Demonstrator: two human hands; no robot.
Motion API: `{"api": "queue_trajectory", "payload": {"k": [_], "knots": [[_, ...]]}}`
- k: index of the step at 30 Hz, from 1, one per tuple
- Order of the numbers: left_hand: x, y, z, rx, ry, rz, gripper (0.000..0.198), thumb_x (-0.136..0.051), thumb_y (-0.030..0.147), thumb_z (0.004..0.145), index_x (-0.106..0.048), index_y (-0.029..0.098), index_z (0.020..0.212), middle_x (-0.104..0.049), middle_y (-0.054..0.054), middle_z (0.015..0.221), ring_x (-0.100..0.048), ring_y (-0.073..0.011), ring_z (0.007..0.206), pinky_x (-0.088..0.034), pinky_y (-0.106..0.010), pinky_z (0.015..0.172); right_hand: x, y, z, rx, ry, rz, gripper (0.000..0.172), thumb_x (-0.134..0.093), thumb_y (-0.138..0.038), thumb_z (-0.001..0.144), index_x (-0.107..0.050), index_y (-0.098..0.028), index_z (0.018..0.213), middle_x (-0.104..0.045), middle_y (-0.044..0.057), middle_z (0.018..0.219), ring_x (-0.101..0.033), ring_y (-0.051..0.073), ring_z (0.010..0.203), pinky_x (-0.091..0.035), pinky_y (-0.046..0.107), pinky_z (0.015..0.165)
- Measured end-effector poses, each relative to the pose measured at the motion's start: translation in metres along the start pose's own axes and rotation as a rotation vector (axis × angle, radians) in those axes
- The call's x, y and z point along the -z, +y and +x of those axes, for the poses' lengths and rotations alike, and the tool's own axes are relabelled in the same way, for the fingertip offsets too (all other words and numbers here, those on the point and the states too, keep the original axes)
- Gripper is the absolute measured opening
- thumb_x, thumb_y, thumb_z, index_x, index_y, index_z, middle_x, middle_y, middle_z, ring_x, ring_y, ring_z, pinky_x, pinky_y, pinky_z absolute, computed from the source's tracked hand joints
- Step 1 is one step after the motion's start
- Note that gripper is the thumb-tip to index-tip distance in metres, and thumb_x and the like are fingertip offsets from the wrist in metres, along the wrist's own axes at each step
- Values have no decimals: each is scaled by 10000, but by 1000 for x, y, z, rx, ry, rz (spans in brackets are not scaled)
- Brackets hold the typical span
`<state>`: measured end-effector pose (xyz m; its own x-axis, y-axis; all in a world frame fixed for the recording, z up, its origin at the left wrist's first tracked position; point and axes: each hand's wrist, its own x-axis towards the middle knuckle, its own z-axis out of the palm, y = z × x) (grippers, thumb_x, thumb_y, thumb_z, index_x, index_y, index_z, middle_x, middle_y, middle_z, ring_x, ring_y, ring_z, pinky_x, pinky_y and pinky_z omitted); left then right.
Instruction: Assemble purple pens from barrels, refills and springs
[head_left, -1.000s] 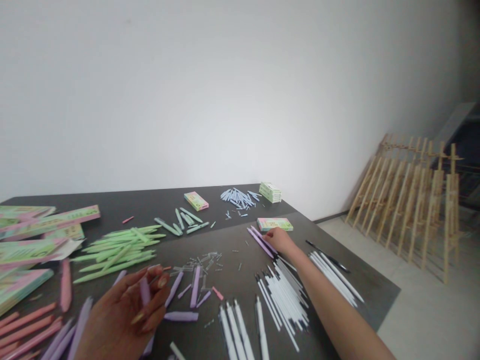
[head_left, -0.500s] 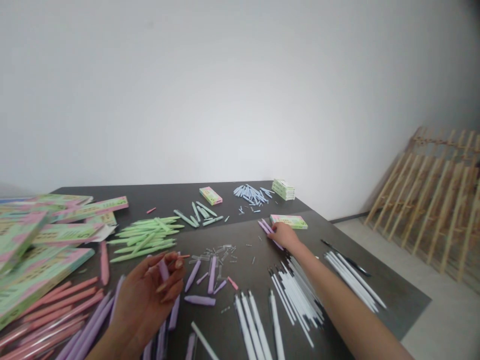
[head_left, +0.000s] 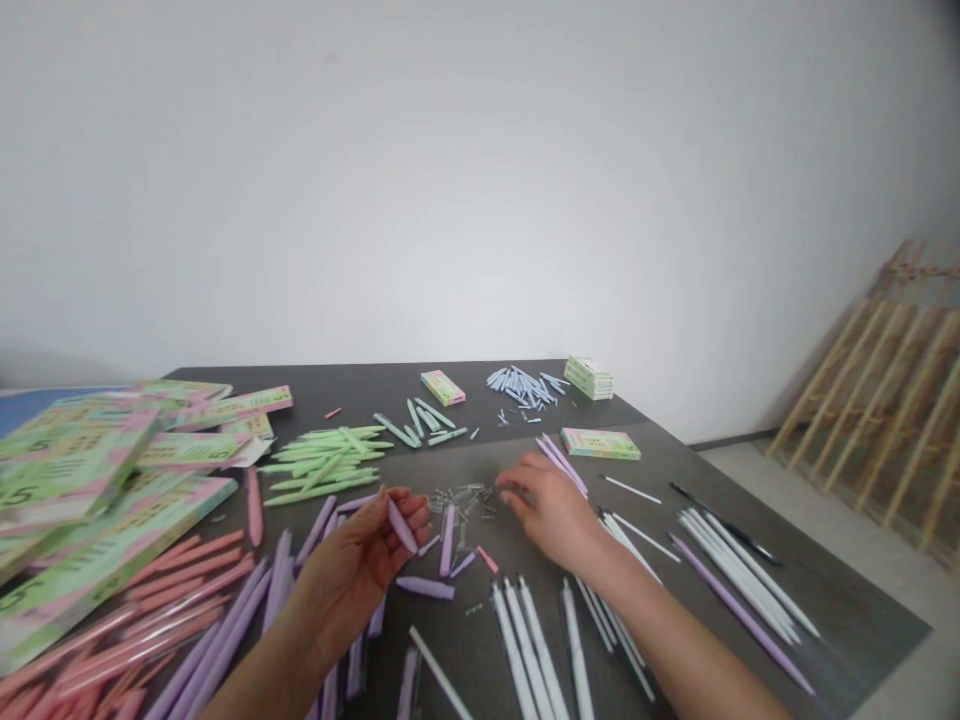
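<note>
My left hand (head_left: 375, 540) holds a tapered purple pen barrel section (head_left: 402, 525) between thumb and fingers, its point slanting down to the right. My right hand (head_left: 551, 510) hovers over the table with fingers bent and apart, and I see nothing in it. Just left of its fingertips lie small clear plastic pieces (head_left: 465, 497). Beyond the right hand rest slim purple pens (head_left: 564, 463). Loose purple barrel sections (head_left: 426, 588) lie right of my left hand. White refills (head_left: 529, 645) with dark tips are spread in front of me, some partly under my right forearm.
Green and pink cartons (head_left: 112, 560) and pink pens (head_left: 187, 560) crowd the left. Light green pens (head_left: 326, 462) lie behind my left hand. Blue parts (head_left: 525, 385) and stacked boxes (head_left: 589, 378) are at the back. One box (head_left: 600, 443) and a purple pen (head_left: 739, 610) lie right.
My right hand has left the purple pens by the box and come left toward the clear pieces. The left hand has moved right, its purple section now pointing downward. The view has turned slightly left.
</note>
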<state>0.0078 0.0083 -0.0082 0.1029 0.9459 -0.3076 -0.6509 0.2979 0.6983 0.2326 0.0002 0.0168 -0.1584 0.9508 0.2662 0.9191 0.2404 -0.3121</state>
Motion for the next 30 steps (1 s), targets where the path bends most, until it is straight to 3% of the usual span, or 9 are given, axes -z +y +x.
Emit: {"api": "queue_trajectory", "payload": {"k": [4, 7, 10, 15, 18, 21, 25, 30], "knots": [[2, 1, -5, -21, -12, 56, 134, -495, 90, 829, -628, 96, 812, -698, -134, 833, -683, -191, 751, -574, -322, 667, -7, -32, -8, 209, -16, 202, 179, -550, -85, 792, -670, -201, 856, -578, 10, 788, -537, 137, 781, -380, 213, 672], [2, 5, -7, -23, -31, 94, 116, -517, 103, 821, -631, 96, 797, -697, -120, 799, -679, -181, 715, -574, -307, 628, -18, -30, -7, 197, 8, 260, 191, -538, -63, 787, -670, -190, 842, -564, 12, 775, -523, 133, 752, -366, 213, 654], [1, 9, -5, -15, -65, 119, 116, -527, 119, 815, -625, 102, 757, -650, -48, 656, -623, -114, 547, -545, -243, 518, -28, -19, -6, 179, -16, 251, 194, -529, -52, 784, -672, -180, 804, -566, 19, 772, -521, 139, 765, -365, 222, 676], [2, 10, -2, 30, -143, 169, 142, -540, 186, 806, -605, 121, 697, -472, 47, 477, -345, -20, 336, -284, -121, 305, -36, -6, -11, 187, -87, 250, 182, -575, -24, 725, -667, -182, 724, -568, 4, 746, -520, 128, 734, -359, 203, 631], [4, 12, -3, 97, -176, 230, 258, -548, 279, 800, -550, 135, 587, -326, 82, 399, -189, -12, 311, -136, -125, 286, -40, -7, -15, 202, -110, 246, 170, -582, -35, 727, -659, -185, 717, -571, 3, 762, -520, 128, 752, -356, 203, 634], [6, 17, -3, 140, -196, 279, 400, -503, 386, 810, -451, 159, 485, -235, 95, 372, -104, -19, 316, -82, -150, 296, -45, -11, -18, 207, -119, 238, 146, -576, -62, 750, -655, -182, 723, -574, 12, 775, -521, 142, 784, -359, 219, 663], [6, 21, -4, 155, -251, 331, 391, -455, 331, 794, -408, 170, 441, -230, 81, 372, -124, -33, 315, -100, -179, 313, -45, -15, -20, 207, -130, 232, 136, -578, -69, 753, -652, -181, 738, -587, 18, 804, -523, 150, 820, -365, 225, 699], [4, 15, -7, 156, -314, 406, 242, -483, 252, 744, -477, 161, 520, -317, 68, 420, -194, -36, 337, -122, -183, 339, -37, -17, -23, 194, -190, 213, 117, -588, -94, 751, -661, -186, 756, -585, 12, 790, -527, 145, 806, -368, 223, 689]]}}
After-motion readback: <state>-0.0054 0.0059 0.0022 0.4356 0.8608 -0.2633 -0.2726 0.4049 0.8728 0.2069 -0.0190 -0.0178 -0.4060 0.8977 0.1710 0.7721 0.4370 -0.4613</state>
